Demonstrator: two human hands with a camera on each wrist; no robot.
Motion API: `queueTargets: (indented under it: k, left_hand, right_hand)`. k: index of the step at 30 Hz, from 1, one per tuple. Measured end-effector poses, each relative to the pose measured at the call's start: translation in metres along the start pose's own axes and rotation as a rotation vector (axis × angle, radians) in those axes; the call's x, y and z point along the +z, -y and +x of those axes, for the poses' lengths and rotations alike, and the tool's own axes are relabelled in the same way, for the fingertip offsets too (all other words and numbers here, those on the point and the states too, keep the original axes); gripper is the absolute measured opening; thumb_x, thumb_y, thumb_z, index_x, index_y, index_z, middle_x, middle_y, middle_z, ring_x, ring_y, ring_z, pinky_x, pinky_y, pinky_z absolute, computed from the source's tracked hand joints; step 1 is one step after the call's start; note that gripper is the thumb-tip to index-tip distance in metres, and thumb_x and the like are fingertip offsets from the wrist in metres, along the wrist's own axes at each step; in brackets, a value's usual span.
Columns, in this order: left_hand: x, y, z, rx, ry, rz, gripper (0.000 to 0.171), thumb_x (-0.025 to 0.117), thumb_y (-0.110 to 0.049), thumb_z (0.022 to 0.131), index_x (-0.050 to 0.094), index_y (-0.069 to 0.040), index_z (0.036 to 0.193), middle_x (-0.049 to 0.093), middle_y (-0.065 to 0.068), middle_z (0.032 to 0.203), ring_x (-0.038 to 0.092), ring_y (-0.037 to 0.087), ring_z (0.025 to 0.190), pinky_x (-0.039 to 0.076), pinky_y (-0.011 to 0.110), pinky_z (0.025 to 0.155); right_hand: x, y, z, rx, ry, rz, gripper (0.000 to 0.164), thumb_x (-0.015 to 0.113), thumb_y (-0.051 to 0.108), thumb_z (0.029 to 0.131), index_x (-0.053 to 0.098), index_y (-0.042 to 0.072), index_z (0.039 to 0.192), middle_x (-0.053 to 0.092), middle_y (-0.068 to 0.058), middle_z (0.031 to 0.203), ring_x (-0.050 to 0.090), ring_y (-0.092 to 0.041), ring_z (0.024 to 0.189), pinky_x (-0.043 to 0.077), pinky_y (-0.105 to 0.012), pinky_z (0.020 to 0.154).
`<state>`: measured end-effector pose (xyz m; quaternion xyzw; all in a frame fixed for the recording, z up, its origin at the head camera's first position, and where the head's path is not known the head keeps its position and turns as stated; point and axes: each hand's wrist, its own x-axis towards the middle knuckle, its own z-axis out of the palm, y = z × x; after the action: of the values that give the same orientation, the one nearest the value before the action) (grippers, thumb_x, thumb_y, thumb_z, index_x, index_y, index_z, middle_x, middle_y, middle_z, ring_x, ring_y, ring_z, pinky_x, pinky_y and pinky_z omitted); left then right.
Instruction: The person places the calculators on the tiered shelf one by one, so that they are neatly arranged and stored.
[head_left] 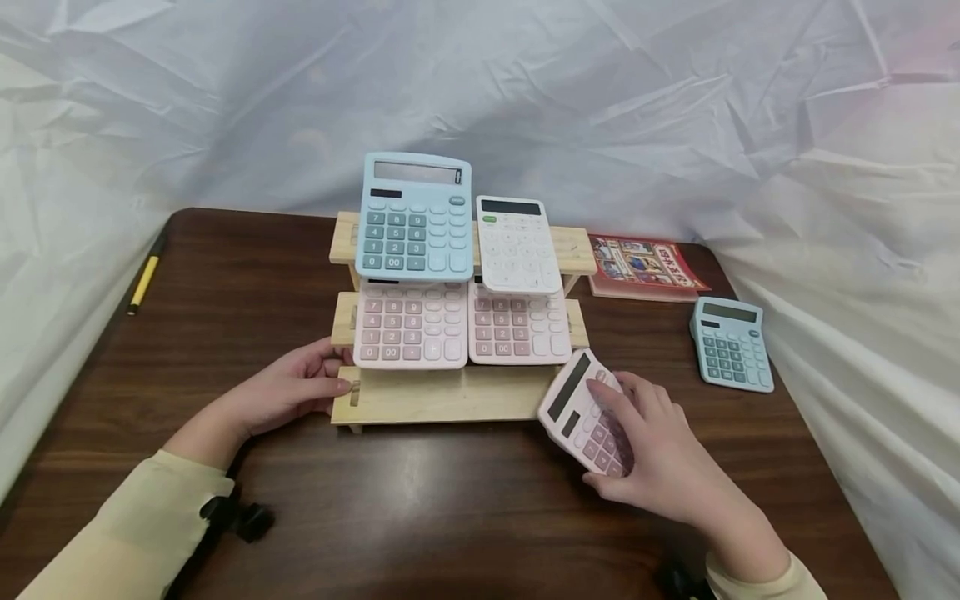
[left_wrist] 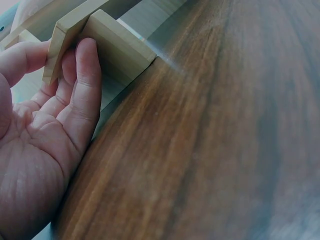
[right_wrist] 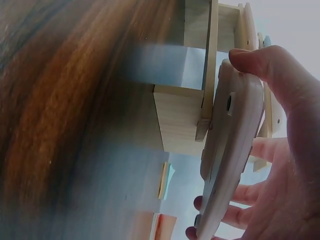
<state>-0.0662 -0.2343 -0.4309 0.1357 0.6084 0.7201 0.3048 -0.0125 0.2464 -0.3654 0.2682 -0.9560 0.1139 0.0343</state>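
A three-tier wooden stand is in the middle of the table. My left hand pinches the left end of its lowest shelf, thumb on top and fingers beneath, as the left wrist view also shows. In my right hand is a pink calculator, tilted, gripped by its edges at the lowest shelf's right end. A blue calculator and a white calculator lean on the top tier. Two pink calculators, one on the left and one on the right, stand on the middle tier.
Another blue calculator lies on the table at the right. A red book is at the back right, beside the stand. A yellow marker lies near the left edge. White sheeting hangs behind the table.
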Motion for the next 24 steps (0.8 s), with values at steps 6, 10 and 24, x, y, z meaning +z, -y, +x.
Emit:
queueTargets:
  k: [6,10,24]
  left_hand:
    - [0.0,0.001,0.0,0.001,0.0,-0.003,0.052,0.056,-0.004,0.097,0.026,0.003,0.139,0.057,0.028,0.122,0.063,0.038,0.103,0.054,0.05,0.079]
    - [-0.001,0.001,0.001,0.0,-0.001,0.003,0.052,0.056,-0.005,0.098,0.025,0.004,0.139,0.057,0.029,0.122,0.063,0.038,0.103,0.054,0.05,0.079]
    - [0.0,0.0,0.0,-0.001,0.001,0.018,0.053,0.055,-0.005,0.098,0.025,0.002,0.141,0.057,0.029,0.121,0.063,0.038,0.102,0.054,0.05,0.079]
  right_hand:
    - [-0.001,0.002,0.0,-0.025,0.011,-0.001,0.108,0.084,0.057,0.057,0.036,0.026,0.149,0.038,-0.013,0.141,0.039,-0.03,0.12,0.033,-0.049,0.089]
    - [-0.001,0.003,-0.001,-0.035,0.012,-0.001,0.108,0.084,0.058,0.057,0.036,0.026,0.149,0.038,-0.013,0.141,0.039,-0.03,0.12,0.033,-0.048,0.09]
    - [-0.003,0.019,0.006,-0.133,0.036,0.042,0.105,0.082,0.059,0.059,0.037,0.026,0.148,0.034,-0.009,0.145,0.036,-0.026,0.125,0.033,-0.046,0.093]
